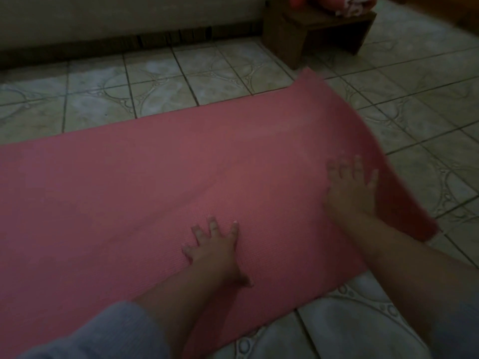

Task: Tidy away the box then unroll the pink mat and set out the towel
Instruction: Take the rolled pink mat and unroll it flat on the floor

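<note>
Head view: dim, blurry.
Mat: pink mat (160,177) spread on tiled floor (181,79), right end curls up.
Left hand (215,244): fingers splayed, flat on mat.
Right hand (350,187): fingers spread, pressing by curl.
Tip: sweep palms outward towards curled edge.
Towel, box: cannot tell.

You are in a home, in a dim room. The floor (160,81) has pale tiles with round swirl shapes on them. Far ahead of your hands, a long couch (103,19) runs by the wall. Past your right hand stands a small wooden bench (318,32), with soft pink things (347,3) piled on top. They are too blurry to tell apart.
</note>
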